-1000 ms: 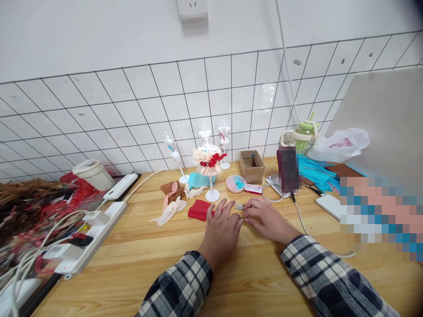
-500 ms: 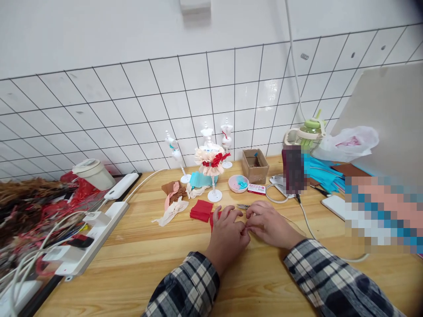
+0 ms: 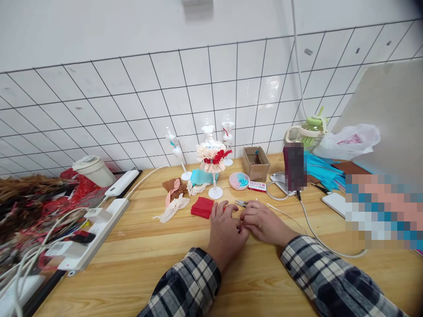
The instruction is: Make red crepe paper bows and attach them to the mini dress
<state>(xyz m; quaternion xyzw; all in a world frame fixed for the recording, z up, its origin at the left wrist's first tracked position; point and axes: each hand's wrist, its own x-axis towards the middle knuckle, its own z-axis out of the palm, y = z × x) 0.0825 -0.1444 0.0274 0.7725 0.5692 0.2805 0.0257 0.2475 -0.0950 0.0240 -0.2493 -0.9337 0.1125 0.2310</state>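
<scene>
My left hand (image 3: 228, 231) and my right hand (image 3: 264, 223) meet low over the wooden table, thumbs and forefingers pinched together. A bit of red cloth (image 3: 226, 204) shows at my left fingers; most of it is hidden. Whatever lies between the right fingertips is too small to make out. Folded red cloth (image 3: 202, 207) lies just left of my left hand. Small scissors (image 3: 241, 203) rest beyond the fingers, between both hands. Farther back stands a mini dress form (image 3: 215, 192) wearing a cream ruffled skirt (image 3: 206, 155) with a red bow (image 3: 222, 156).
Two more dress forms (image 3: 177, 152) (image 3: 228, 136) stand by the tiled wall. Cream scraps (image 3: 173, 208), teal cloth (image 3: 202, 177), a pink dish (image 3: 238, 181), a small box (image 3: 257, 187) and a cardboard box (image 3: 256, 164) surround them. A power strip (image 3: 95, 237) lies left; cables run right.
My right hand has shifted slightly left, closer against the left one. Less of the red cloth beneath my left hand shows now. The whole view has tilted a little.
</scene>
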